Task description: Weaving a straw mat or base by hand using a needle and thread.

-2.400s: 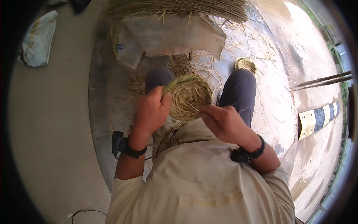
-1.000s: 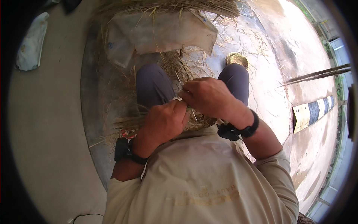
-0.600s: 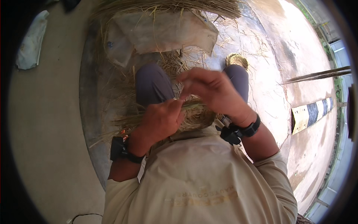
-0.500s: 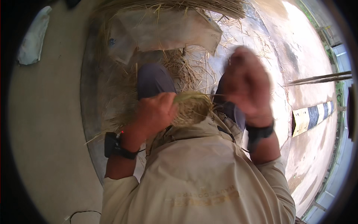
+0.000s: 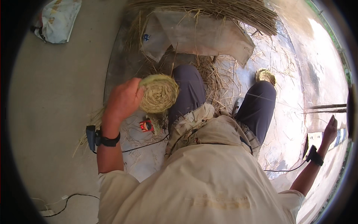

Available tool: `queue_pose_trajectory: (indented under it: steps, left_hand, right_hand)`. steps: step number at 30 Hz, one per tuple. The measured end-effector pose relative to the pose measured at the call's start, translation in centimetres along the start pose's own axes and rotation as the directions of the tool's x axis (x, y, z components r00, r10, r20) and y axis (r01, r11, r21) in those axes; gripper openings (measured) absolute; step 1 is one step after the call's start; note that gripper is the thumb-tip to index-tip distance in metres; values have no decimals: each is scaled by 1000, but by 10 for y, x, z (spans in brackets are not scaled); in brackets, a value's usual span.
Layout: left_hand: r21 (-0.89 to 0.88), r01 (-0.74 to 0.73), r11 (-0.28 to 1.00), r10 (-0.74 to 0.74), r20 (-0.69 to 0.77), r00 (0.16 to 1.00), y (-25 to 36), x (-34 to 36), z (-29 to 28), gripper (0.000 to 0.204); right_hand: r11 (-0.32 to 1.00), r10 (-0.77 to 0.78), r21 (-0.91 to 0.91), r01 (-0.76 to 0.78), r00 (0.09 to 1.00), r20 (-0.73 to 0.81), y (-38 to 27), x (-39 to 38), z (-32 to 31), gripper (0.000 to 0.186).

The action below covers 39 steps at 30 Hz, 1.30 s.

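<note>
My left hand [image 5: 125, 98] pinches the left rim of a round coiled straw piece [image 5: 158, 95], held beside my left knee. Its spiral face is turned up, with a smoother greenish band along the upper edge. Far out to the right, my right hand [image 5: 330, 130] is stretched away from the coil at arm's length. Its fingers look drawn together; whatever they may hold is too small to make out. Another small straw coil [image 5: 265, 76] lies on the ground sheet just beyond my right knee.
A long bundle of straw stalks [image 5: 223, 13] lies at the far side behind a pale cloth sheet [image 5: 205, 35]. Loose straw [image 5: 214, 80] litters the ground between my knees. A small red box [image 5: 146, 126] sits below the coil. At far left lies a white bag [image 5: 59, 20].
My left hand has carried the coil from my lap to the left and turned its face up. My right hand has swung from near the coil far out to the right.
</note>
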<state>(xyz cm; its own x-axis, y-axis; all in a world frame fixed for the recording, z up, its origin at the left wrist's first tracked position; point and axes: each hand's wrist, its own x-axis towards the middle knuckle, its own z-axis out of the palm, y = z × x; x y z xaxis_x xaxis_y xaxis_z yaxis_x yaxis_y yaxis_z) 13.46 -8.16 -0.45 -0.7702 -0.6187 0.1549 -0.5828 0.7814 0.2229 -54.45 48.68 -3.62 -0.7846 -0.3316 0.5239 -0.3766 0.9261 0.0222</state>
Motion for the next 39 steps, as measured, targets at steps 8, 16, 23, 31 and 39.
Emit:
queue_pose_trajectory:
  steps: [8,16,23,31,39]
  left_hand:
    - [-258,-196,946,241,153,959,92,17,30,33]
    - [-428,-316,847,421,176,890,148,37,49,40]
    - [-476,-307,824,419,147,896,143,33,74,36]
    - [-474,-340,812,441,116,890,149,36,79,36]
    - [-440,-322,838,416,134,900,139,26,75,37]
  right_hand:
    - [737,-398,674,55,841,366,-187,-83,-18,31]
    - [188,-920,848,-496,213,329,-410,-168,-78,55]
    - [218,-938,822,-526,118,325,-352,-160,-47,42]
    - [-319,-874,162,-934,356,331,-422,-144,-50,32]
    - [259,-881,963,-81,390,269,-409,-157,-85,31]
